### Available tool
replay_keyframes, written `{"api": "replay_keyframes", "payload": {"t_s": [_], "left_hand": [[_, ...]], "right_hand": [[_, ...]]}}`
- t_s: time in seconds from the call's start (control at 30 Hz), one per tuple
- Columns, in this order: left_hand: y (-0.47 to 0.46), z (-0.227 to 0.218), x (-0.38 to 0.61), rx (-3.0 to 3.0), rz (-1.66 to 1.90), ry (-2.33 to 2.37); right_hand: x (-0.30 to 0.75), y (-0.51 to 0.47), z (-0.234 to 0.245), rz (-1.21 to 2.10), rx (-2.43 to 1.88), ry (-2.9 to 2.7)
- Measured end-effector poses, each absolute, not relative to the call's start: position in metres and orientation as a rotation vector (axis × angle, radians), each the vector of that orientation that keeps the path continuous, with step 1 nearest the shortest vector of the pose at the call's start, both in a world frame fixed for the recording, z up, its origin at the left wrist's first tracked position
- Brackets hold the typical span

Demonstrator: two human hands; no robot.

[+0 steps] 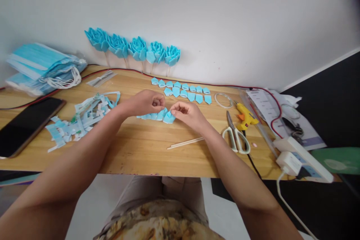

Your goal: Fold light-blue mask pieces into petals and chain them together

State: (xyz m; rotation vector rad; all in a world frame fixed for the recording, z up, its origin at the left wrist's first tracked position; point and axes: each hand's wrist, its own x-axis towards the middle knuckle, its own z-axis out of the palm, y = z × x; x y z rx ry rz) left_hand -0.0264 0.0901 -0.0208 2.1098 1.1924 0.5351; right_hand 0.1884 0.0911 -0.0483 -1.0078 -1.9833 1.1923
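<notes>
My right hand (188, 113) has its thumb and fingertips pinched on the edge of a folded blue petal (169, 118), which lies at the right end of a row of blue petals (149, 116). Just above that row is my left hand (146, 102), its fingers curled in and the fingertips together. Whether anything small is between them is hidden. Farther back, two rows of folded blue petals (183, 93) are spread on the wooden table (140, 150).
Several blue flowers on sticks (137, 48) lean against the wall. Left are face masks (36, 60), a phone (28, 123) and blue scraps (81, 120). Right are scissors (235, 137), a yellow glue gun (246, 116), clear tape (223, 100) and a power strip (306, 161). Thin sticks (184, 143) lie in front.
</notes>
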Motion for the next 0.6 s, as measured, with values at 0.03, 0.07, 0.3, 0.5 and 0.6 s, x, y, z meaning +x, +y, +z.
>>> {"api": "replay_keyframes", "payload": {"t_s": [0.03, 0.07, 0.3, 0.5, 0.6], "left_hand": [[0.0901, -0.0209, -0.0265, 2.111, 0.539, 1.19], [0.09, -0.021, -0.0266, 2.111, 0.541, 1.184], [0.0894, -0.0204, -0.0257, 2.12, 0.52, 1.159], [0.0888, -0.0188, -0.0249, 2.124, 0.501, 1.166], [0.0888, -0.019, -0.0253, 2.125, 0.509, 1.152]], "right_hand": [[0.1882, 0.0912, -0.0484, 1.191, -1.009, -1.983], [0.188, 0.0914, -0.0484, 1.19, -1.012, -1.984], [0.1871, 0.0916, -0.0493, 1.187, -1.038, -1.985], [0.187, 0.0918, -0.0501, 1.188, -1.031, -1.988], [0.1867, 0.0921, -0.0507, 1.184, -1.027, -1.982]]}}
